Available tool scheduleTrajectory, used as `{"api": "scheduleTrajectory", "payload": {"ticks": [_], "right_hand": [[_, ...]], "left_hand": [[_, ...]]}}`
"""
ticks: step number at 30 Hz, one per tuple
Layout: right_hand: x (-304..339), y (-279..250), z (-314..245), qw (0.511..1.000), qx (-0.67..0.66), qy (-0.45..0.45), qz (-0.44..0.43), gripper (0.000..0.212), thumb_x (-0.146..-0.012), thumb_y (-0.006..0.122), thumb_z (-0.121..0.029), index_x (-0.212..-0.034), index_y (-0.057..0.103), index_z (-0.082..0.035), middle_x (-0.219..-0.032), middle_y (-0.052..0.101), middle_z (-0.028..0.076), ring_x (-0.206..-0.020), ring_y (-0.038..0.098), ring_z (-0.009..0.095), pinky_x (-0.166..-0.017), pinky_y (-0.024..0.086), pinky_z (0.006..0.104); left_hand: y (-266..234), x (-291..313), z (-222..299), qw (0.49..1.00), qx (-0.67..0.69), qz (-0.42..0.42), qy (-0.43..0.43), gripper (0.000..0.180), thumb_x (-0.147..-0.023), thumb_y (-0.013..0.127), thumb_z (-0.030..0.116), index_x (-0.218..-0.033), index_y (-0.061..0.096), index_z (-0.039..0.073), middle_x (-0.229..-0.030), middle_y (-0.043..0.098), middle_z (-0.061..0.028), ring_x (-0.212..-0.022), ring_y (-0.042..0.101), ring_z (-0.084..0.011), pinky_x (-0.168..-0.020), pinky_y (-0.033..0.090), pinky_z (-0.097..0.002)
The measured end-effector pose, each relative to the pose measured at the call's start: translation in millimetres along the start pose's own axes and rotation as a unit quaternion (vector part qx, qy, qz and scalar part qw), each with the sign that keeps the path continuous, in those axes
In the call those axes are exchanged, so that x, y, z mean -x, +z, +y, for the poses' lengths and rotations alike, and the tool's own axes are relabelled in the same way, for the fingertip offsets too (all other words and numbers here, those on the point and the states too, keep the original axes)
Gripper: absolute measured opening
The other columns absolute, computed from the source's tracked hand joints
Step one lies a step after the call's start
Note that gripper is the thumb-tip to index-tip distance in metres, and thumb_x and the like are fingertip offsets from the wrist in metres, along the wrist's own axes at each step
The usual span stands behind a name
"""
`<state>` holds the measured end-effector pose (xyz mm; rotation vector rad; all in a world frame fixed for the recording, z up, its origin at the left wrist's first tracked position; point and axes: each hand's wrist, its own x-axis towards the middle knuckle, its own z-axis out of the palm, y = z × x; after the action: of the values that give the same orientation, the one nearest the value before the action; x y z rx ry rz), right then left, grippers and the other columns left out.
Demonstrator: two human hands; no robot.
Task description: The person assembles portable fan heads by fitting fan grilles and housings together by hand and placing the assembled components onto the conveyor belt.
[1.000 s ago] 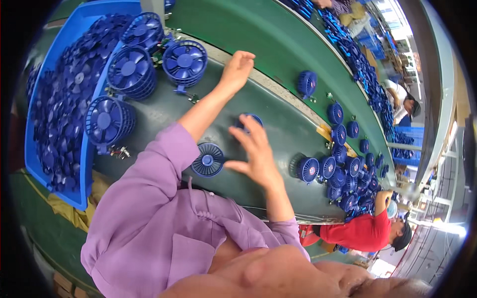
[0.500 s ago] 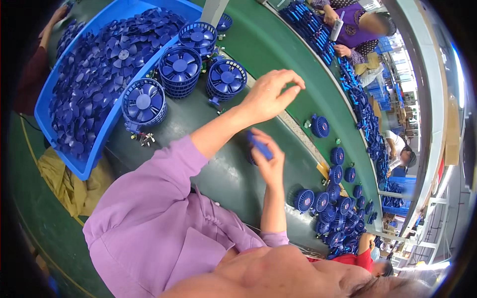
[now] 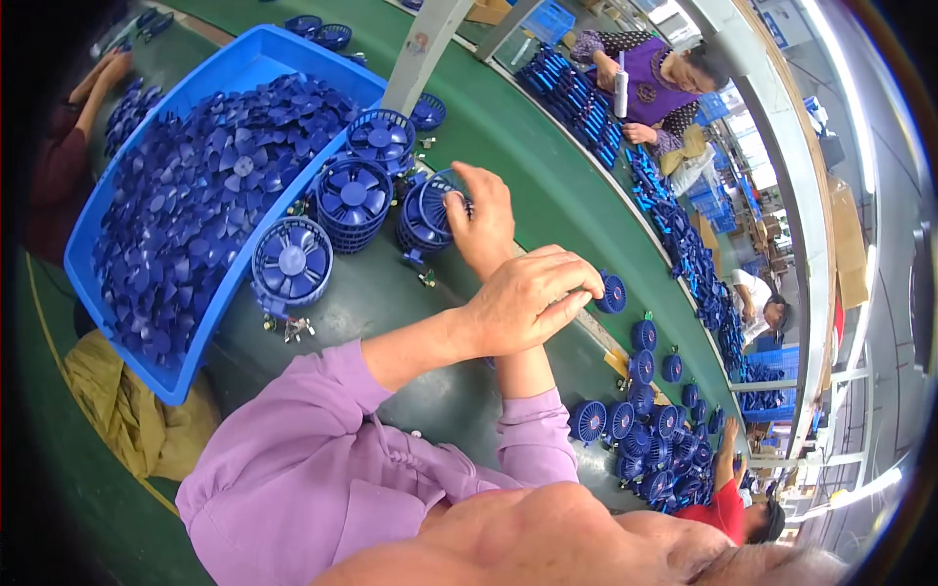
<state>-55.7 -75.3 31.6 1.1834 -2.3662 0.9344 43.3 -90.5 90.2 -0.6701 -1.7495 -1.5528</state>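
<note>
My right hand (image 3: 487, 223) reaches forward past my left wrist, thumb and fingers curled around the rim of a round blue fan cage (image 3: 437, 207). This cage sits on or just above another slotted blue fan housing (image 3: 418, 237) on the bench; the exact contact is hidden. My left hand (image 3: 518, 305) hovers over the bench, crossing in front of my right forearm. Its fingers are bent, apart from the thumb, and nothing shows in them. Left of my right hand stand more cages with blades inside: a front one (image 3: 292, 260), a stacked one (image 3: 353, 193) and a rear one (image 3: 381, 139).
A large blue bin (image 3: 181, 376) full of loose fan blades stands at left. A grey post (image 3: 418, 54) rises behind the cages. Assembled fan heads (image 3: 640, 439) are heaped at right, beside a green conveyor belt (image 3: 547, 176). Co-workers, including one in purple (image 3: 650, 78), work beyond.
My right hand has moved forward and left from the bench to the cages, bringing a blue part. My left hand has dropped nearer, now crossing over the right forearm. The view has shifted slightly.
</note>
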Motion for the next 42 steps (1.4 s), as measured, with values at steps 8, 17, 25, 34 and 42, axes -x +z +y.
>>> {"api": "scheduleTrajectory", "payload": {"ticks": [8, 17, 25, 34, 42], "right_hand": [[8, 9, 8, 0.992, 0.037, -0.052, -0.113, 0.094, -0.065, 0.073, -0.062, -0.138, 0.044, -0.01, -0.138, 0.04, 0.024, -0.125, 0.041, 0.043, -0.102, 0.037, 0.051], [32, -32, 49, 0.983, -0.111, -0.002, 0.147, 0.071, -0.072, 0.075, -0.023, -0.134, 0.047, -0.005, -0.128, 0.053, 0.016, -0.115, 0.053, 0.028, -0.1, 0.041, 0.0363], [89, -92, 52, 0.888, -0.383, 0.161, 0.196, 0.077, -0.077, 0.073, -0.022, -0.142, 0.037, -0.003, -0.135, 0.048, 0.013, -0.123, 0.047, 0.021, -0.104, 0.036, 0.033], [101, -75, 54, 0.901, -0.393, 0.122, 0.14, 0.081, -0.089, 0.051, -0.057, -0.144, 0.025, -0.003, -0.14, 0.038, 0.017, -0.134, 0.034, 0.027, -0.11, 0.027, 0.0377], [96, -58, 49, 0.842, -0.498, 0.159, 0.136, 0.067, -0.097, 0.043, -0.05, -0.142, 0.026, -0.004, -0.139, 0.037, 0.013, -0.131, 0.035, 0.021, -0.109, 0.027, 0.034]], "left_hand": [[-9, -12, -18, 0.998, 0.021, 0.046, -0.044, 0.012, -0.086, 0.058, 0.001, -0.096, 0.063, -0.001, -0.1, 0.067, -0.012, -0.098, 0.062, -0.0241, -0.088, 0.048, -0.0358], [-5, -5, -37, 0.984, 0.107, 0.109, -0.093, 0.016, -0.097, 0.047, 0.003, -0.106, 0.058, -0.002, -0.111, 0.062, -0.0104, -0.105, 0.057, -0.0151, -0.092, 0.043, -0.0279], [38, 13, -90, 0.875, 0.274, 0.151, -0.369, 0.051, -0.102, 0.038, 0.039, -0.138, 0.041, 0.002, -0.137, 0.045, -0.0116, -0.128, 0.042, -0.0227, -0.11, 0.029, -0.0361], [74, 21, -112, 0.973, 0.105, 0.111, -0.174, 0.044, -0.101, 0.039, 0.03, -0.131, 0.047, -0.002, -0.132, 0.05, -0.0118, -0.12, 0.05, -0.0218, -0.101, 0.04, -0.035], [65, 22, -106, 0.986, 0.044, 0.115, -0.116, 0.044, -0.095, 0.042, 0.018, -0.133, 0.043, -0.006, -0.136, 0.047, -0.0166, -0.123, 0.048, -0.0264, -0.105, 0.036, -0.0382]]}}
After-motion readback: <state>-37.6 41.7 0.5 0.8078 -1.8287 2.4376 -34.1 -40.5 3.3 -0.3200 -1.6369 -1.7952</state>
